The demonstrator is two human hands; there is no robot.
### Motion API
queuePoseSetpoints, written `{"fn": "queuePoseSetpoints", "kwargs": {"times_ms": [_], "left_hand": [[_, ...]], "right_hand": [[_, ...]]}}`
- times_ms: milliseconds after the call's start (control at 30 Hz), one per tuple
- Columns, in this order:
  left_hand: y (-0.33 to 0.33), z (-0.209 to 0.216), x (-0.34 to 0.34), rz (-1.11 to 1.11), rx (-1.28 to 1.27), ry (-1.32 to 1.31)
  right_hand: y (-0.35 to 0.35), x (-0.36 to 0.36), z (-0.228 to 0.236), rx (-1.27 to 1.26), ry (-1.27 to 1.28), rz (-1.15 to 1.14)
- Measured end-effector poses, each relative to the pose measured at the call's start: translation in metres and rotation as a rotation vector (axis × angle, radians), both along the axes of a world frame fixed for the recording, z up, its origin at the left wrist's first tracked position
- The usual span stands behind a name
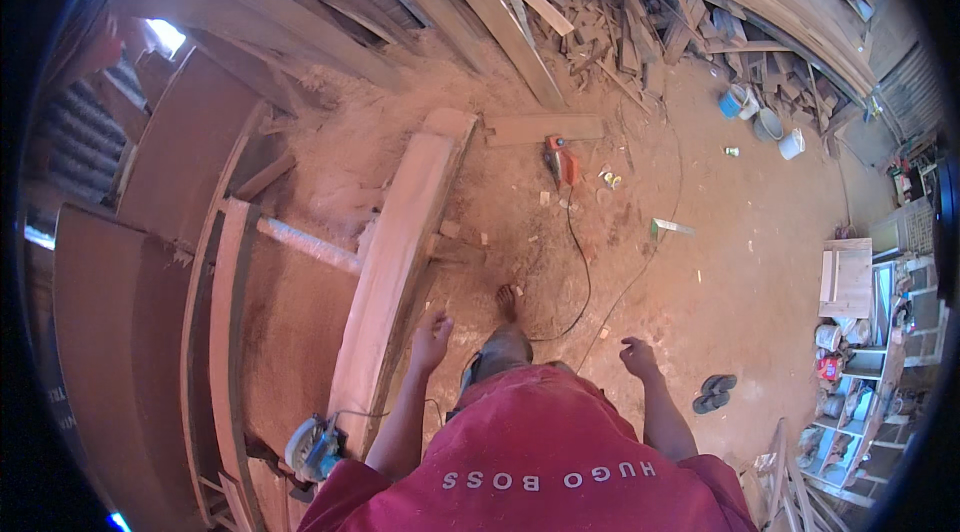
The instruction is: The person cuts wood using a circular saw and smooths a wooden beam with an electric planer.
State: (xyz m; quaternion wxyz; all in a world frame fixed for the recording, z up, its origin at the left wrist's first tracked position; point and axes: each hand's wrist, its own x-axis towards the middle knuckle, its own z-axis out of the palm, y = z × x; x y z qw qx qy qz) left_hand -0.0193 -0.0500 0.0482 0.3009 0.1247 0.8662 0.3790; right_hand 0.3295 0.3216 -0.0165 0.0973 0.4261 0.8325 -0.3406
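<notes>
My left hand (432, 340) hangs in the air just right of a long, thick wooden beam (392, 262), its fingers loosely bent and nothing in them. On the other side of my body, my right hand (638, 357) is held out over the dirt floor, fingers partly stretched and also holding nothing. A blue circular saw (316, 448) rests at the near end of the beam, by my left elbow. Ahead of my bare foot (507, 303) lies an orange power tool (563, 166), with a black cord running back toward my leg.
A try square (672, 226) and sandals (714, 394) lie on the floor. A flat board (545, 128) sits beyond the orange tool. Scrap wood (620, 22) and several buckets (791, 144) stand at the back. Shelves (868, 364) line the right; large panels (120, 332) lean left.
</notes>
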Motion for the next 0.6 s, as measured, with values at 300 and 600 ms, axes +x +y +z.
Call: {"fn": "queuePoseSetpoints", "kwargs": {"times_ms": [300, 600], "left_hand": [[0.179, 0.031, -0.2, -0.074, -0.135, 0.367], [0.226, -0.024, -0.237, -0.096, -0.513, 0.197]], "right_hand": [[0.134, -0.133, -0.014, -0.074, -0.078, 0.041], [0.325, -0.363, -0.167, -0.104, -0.002, 0.331]]}}
